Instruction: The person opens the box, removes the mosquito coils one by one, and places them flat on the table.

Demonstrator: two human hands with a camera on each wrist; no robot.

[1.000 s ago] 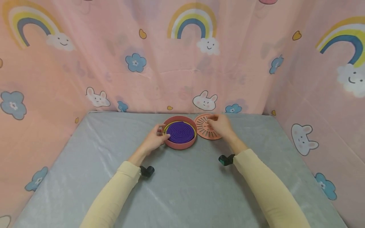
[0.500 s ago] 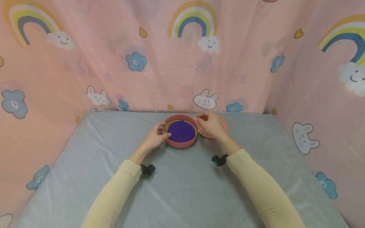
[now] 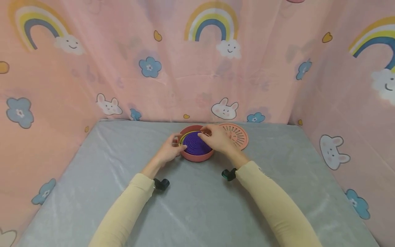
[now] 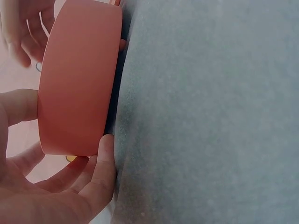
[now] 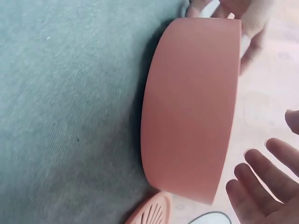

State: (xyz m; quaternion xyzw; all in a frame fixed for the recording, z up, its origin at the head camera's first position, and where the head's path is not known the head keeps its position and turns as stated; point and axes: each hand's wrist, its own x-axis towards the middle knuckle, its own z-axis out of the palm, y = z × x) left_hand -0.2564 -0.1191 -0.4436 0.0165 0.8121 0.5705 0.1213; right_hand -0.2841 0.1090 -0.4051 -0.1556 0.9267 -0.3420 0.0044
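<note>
A round pink box stands on the table with a purple mosquito coil lying inside it. A yellow edge shows around the coil's left and back side. My left hand holds the box at its left, thumb over the rim and fingers along the outer wall, as the left wrist view also shows. Over the right part of the coil hovers my right hand, hiding that side of the rim. In the right wrist view its fingers are spread and apart from the box wall, with nothing between thumb and fingertips.
A slotted pink lid lies flat just right of the box, partly behind my right hand. Grey cloth covers the table. A pink patterned curtain rises right behind its back edge.
My right hand has moved left from over the slotted lid to above the coil, uncovering more of the lid. The left hand keeps its hold on the box.
</note>
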